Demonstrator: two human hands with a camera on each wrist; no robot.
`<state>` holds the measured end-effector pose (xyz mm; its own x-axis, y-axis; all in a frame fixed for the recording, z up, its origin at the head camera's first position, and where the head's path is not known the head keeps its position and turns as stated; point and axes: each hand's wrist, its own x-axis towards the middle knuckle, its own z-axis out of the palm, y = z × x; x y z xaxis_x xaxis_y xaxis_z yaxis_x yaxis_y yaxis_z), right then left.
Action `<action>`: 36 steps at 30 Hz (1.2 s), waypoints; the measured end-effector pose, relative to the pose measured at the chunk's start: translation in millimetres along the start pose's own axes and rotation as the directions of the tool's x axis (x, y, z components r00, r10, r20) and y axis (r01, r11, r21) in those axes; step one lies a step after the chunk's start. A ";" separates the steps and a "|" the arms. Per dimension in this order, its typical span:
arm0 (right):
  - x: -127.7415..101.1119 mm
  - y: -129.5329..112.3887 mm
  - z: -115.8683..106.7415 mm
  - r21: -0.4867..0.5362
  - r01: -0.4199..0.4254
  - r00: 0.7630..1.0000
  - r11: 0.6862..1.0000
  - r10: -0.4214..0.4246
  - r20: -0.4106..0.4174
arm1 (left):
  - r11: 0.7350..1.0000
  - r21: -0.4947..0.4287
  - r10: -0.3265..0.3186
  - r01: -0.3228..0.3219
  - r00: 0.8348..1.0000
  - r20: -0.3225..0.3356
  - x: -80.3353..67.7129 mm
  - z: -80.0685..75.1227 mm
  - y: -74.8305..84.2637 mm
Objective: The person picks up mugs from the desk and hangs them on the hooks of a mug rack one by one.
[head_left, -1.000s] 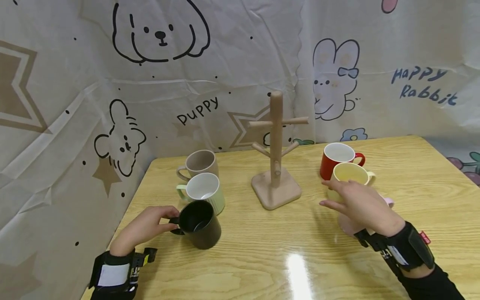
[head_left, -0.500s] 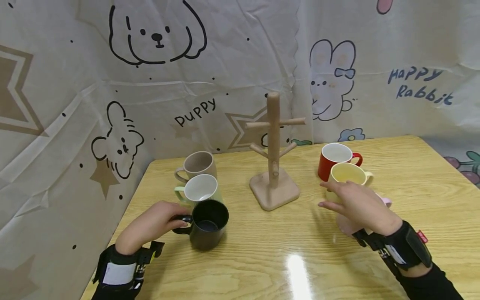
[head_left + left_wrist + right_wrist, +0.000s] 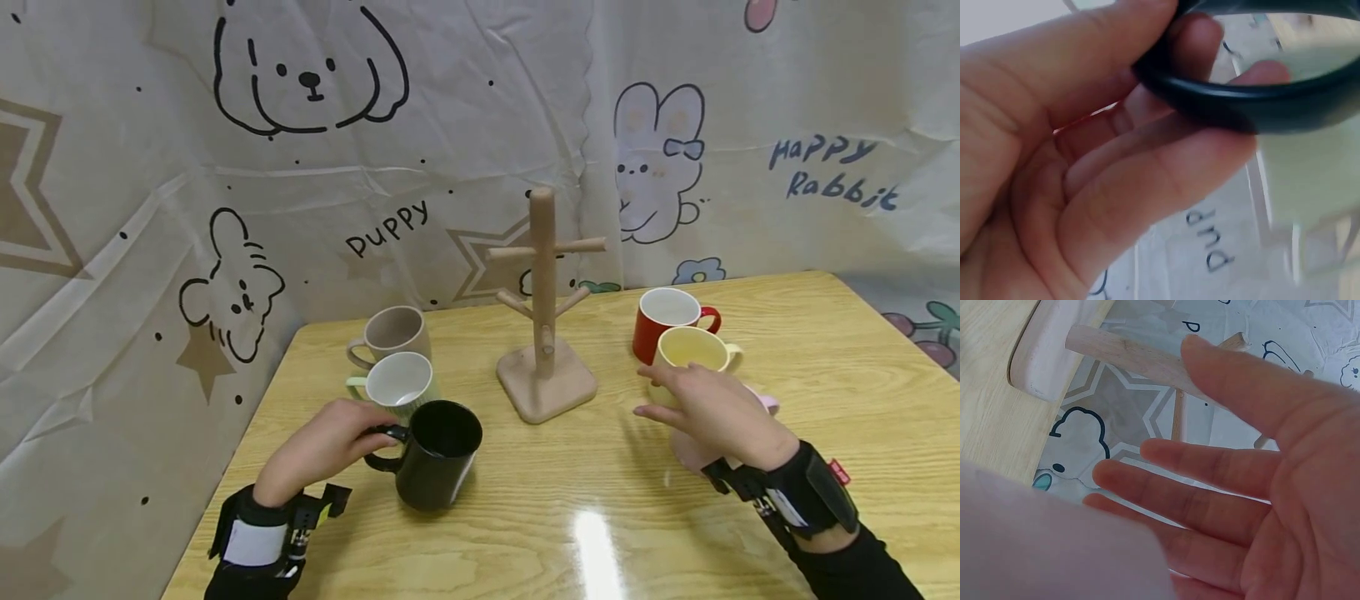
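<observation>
My left hand (image 3: 330, 446) grips a black mug (image 3: 441, 458) by its handle, with thumb and fingers around the black loop (image 3: 1222, 103) in the left wrist view. The mug leans a little, and whether its base touches the table cannot be told. Just behind it stands a pale green mug (image 3: 401, 383). Over a pink mug (image 3: 692, 450) hovers my right hand (image 3: 716, 412), its fingers extended and holding nothing. The hand hides much of that mug and part of the yellow mug (image 3: 693, 346) beyond. In the right wrist view the fingers (image 3: 1191, 506) are spread.
A wooden mug tree (image 3: 543, 283) with bare pegs stands mid-table on a square base. At the back left is a taupe mug (image 3: 397, 329); a red mug (image 3: 663, 325) stands at the back right. A printed cloth (image 3: 360, 183) hangs behind the wooden table (image 3: 525, 533).
My left hand has carried the black mug rightward, away from the pale green mug's front left, and the mug has begun to lean. The right hand has stayed nearly still over the pink mug.
</observation>
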<state>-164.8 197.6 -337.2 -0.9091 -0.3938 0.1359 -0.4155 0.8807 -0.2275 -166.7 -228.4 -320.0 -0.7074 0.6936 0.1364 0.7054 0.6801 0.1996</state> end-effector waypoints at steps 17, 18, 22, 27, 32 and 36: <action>0.6 4.7 2.4 0.008 0.003 1.000 1.000 -0.003 0.002 | 0.969 -0.244 0.012 -0.044 0.991 -0.133 78.1 34.0 62.2; 1.1 4.8 2.6 0.007 0.005 1.000 1.000 -0.005 0.000 | 0.968 -0.246 0.008 -0.042 0.990 -0.137 80.6 35.0 64.5; 2.7 4.9 3.2 0.004 0.015 1.000 1.000 -0.015 -0.008 | 0.968 -0.248 -0.007 -0.031 0.989 -0.151 85.9 38.3 71.0; 3.7 4.2 2.6 0.000 0.008 1.000 1.000 -0.008 -0.005 | 0.943 -0.334 -0.037 0.003 0.995 -0.098 88.5 41.9 70.8; 4.3 3.2 2.8 0.004 0.010 0.999 1.000 -0.010 -0.034 | 0.720 -0.665 -0.122 0.199 0.979 0.160 91.2 47.4 62.3; 4.4 -1.4 4.4 0.068 0.005 0.996 0.998 0.001 -0.091 | 0.573 -0.762 -0.132 0.301 0.952 0.277 93.6 52.0 55.8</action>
<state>-168.4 193.4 -340.5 -0.9031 -0.3672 0.2226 -0.4211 0.8587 -0.2921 -191.1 -113.2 -346.6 -0.7540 0.6358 -0.1651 0.1565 0.4180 0.8948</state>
